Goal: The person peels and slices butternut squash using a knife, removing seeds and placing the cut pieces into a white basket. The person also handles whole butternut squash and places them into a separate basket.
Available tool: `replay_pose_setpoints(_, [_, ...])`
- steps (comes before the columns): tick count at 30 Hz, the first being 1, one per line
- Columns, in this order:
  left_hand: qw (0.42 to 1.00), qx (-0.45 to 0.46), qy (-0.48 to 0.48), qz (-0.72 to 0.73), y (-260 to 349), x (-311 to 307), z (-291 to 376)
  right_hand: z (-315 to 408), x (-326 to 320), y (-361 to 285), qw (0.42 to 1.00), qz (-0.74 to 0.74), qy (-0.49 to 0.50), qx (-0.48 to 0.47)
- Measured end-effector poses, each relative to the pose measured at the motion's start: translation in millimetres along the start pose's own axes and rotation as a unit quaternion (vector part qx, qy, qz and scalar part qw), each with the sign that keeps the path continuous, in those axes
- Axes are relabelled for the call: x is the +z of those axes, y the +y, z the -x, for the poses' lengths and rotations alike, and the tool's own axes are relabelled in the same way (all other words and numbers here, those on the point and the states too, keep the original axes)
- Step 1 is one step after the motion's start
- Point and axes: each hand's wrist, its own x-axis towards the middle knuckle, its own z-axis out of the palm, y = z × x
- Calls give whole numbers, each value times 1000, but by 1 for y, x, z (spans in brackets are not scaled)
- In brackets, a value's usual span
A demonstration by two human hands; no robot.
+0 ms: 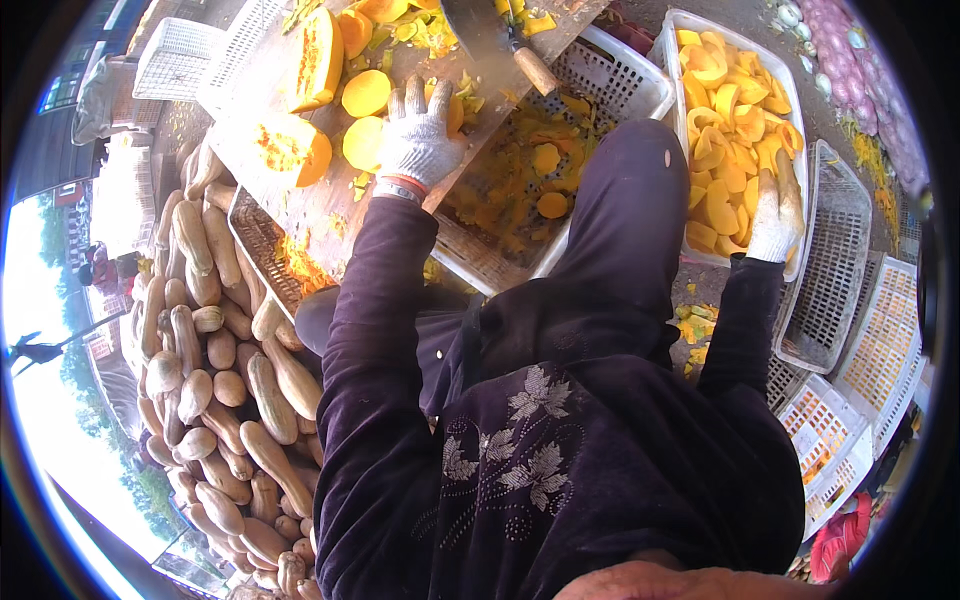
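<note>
My left hand (421, 142), in a white knit glove, lies palm down over cut squash pieces on the wooden board, its fingers partly spread. Round orange squash slices (367, 94) touch or lie beside it. Two larger cut squash pieces, a long half (319, 61) and a shorter one (311, 156) with seeds showing, lie to its left. A cleaver with a wooden handle (535, 71) rests at the board's right edge. My right hand (778, 210), also gloved, reaches into a white plastic crate (795, 97) of peeled squash pieces; its fingertips touch some, and whether it grips one is unclear.
A crate (652, 82) with peelings and slices stands below the board (247, 161). Whole butternut squashes (274, 405) are heaped at the left. Emptied-looking plastic crates (829, 255) stand at the right, near net sacks of onions (847, 67). My knees flank the peelings crate.
</note>
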Motion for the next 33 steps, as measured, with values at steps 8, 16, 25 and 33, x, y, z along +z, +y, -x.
replay_pose_setpoints(8, [987, -16, -112, 113, -27, 23, -45, 34, 127, -183, 716, -523, -366, 282])
replay_pose_setpoints(16, [960, -19, -19, 280, -30, 32, 16, 86, 277, -214, 750, -329, -449, 356])
replay_pose_setpoints(25, [756, -164, 6, 633, 41, -39, 35, 75, 223, -190, 729, -471, -390, 307])
replay_pose_setpoints(33, [526, -145, -146, 825, 87, -25, 29, 49, 117, -183, 930, -208, -284, 104])
